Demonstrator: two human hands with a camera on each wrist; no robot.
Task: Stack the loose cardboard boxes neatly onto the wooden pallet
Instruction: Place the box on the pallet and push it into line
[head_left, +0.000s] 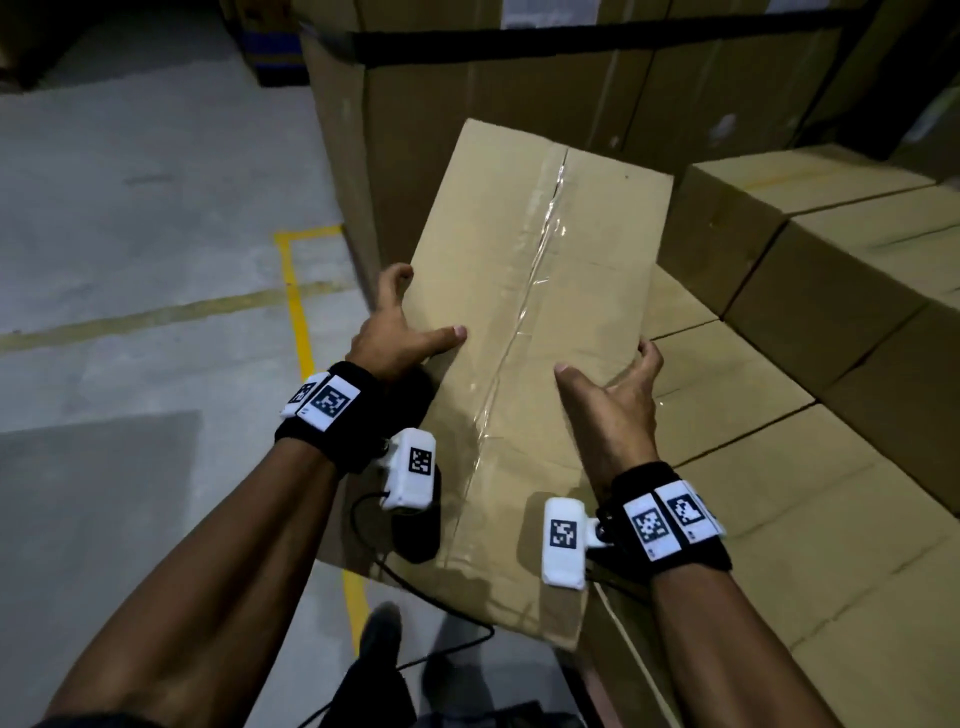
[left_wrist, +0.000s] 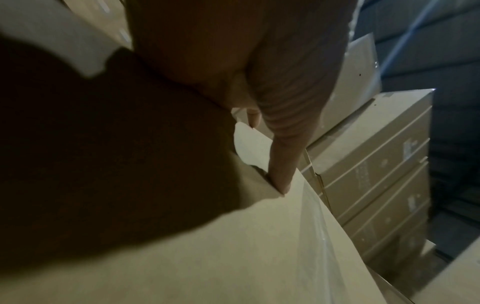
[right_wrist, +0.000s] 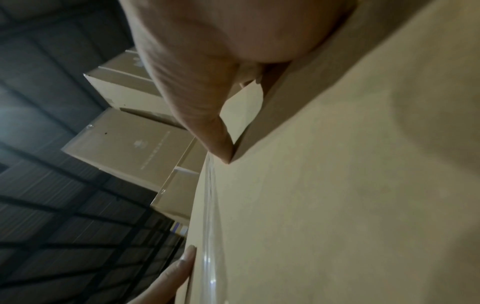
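Observation:
A long cardboard box (head_left: 519, 291), sealed with clear tape down its middle, is held tilted between both hands. My left hand (head_left: 395, 332) grips its left edge, thumb lying on the top face and fingers curled over the side. My right hand (head_left: 618, 395) grips the right edge the same way. The left wrist view shows the thumb (left_wrist: 280, 164) pressed on the box (left_wrist: 233, 257). In the right wrist view the thumb (right_wrist: 207, 127) presses on the box top (right_wrist: 337, 185). The box hangs over the left edge of a layer of stacked boxes (head_left: 779, 467). No pallet is in view.
A higher row of boxes (head_left: 841, 270) stands at the right. A tall strapped carton (head_left: 519, 78) rises just behind the held box. Grey concrete floor with yellow lines (head_left: 293, 291) lies to the left. My shoes (head_left: 379, 639) stand near the stack's corner.

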